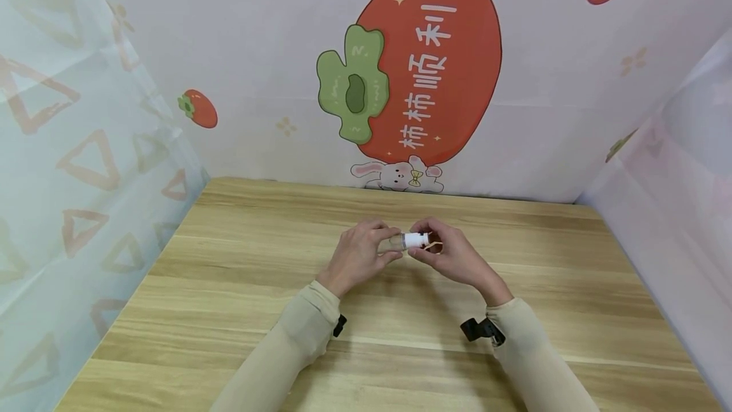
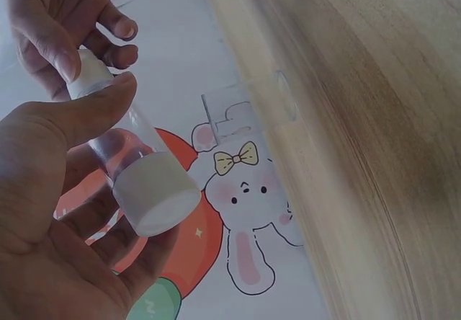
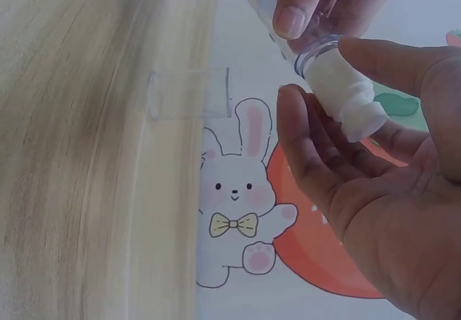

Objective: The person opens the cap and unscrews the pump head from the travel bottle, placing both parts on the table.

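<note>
Over the far half of the table, both hands hold a small clear spray bottle (image 1: 394, 243) lying on its side in the air. My left hand (image 1: 359, 253) grips its clear body, thumb on one side and fingers around the other; the bottle's white base (image 2: 156, 194) points out past them in the left wrist view. At the other end my right hand (image 1: 454, 256) pinches the white spray top (image 3: 337, 86) between thumb and fingers. A clear cylindrical cap (image 3: 191, 94) stands on the table beyond the hands; in the head view they hide it.
The wood-grain table (image 1: 251, 227) meets an upright white backdrop (image 1: 274, 151) printed with persimmons and a bunny (image 1: 400, 177). Patterned sheets close off the left and right sides. A black wrist mount (image 1: 483, 330) sits by the right sleeve.
</note>
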`<state>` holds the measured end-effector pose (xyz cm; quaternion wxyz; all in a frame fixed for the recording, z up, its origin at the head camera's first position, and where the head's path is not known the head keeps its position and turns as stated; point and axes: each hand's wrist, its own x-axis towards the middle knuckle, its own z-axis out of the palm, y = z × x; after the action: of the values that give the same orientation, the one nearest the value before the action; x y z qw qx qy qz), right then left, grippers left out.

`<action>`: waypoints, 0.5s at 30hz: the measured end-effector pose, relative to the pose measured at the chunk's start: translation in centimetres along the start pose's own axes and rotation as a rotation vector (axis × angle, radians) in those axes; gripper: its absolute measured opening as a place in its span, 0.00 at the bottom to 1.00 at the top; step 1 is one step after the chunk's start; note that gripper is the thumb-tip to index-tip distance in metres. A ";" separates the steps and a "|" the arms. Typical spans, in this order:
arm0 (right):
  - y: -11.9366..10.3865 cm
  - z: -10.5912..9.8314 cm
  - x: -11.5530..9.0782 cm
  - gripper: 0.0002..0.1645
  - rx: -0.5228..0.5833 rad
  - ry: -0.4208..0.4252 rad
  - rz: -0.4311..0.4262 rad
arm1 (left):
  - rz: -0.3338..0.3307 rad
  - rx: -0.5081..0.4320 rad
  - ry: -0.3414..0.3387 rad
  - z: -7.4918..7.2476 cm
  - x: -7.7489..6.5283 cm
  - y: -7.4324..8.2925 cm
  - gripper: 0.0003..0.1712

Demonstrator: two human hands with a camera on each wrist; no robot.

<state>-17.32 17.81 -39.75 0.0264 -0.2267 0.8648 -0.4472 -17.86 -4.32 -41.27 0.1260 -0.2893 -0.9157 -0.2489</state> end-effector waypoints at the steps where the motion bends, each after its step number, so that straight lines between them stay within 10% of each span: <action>1: 0.0 0.0 0.0 0.18 0.004 -0.001 -0.003 | 0.000 -0.004 -0.003 0.0 0.0 0.0 0.22; 15: -0.4 0.0 -0.1 0.11 0.061 0.014 -0.043 | 0.009 -0.001 -0.048 0.0 0.0 0.4 0.22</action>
<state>-17.09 17.69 -39.47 0.0179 -0.2413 0.8458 -0.4754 -17.67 -4.03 -41.13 0.1051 -0.2993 -0.9170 -0.2419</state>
